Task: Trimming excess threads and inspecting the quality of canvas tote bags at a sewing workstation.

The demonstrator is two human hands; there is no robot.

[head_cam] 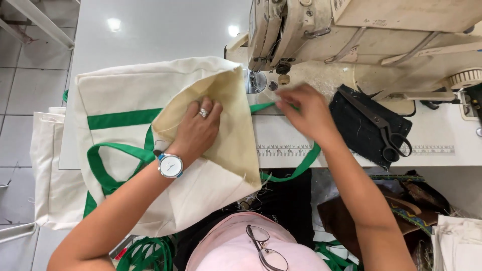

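left hand (197, 129) flat with fingers apart on cream tote bag (150, 145), right hand (306, 111) pinching green strap (296, 170), bag mouth toward sewing machine (361, 40)

White sewing table (160, 30) carries sewing machine (361, 35), cream tote bag (130, 95), black cloth (364, 125) under scissors (389, 130).

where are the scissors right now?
In the head view the scissors lie on a dark cloth on the table's right side, below the sewing machine and right of the right hand.
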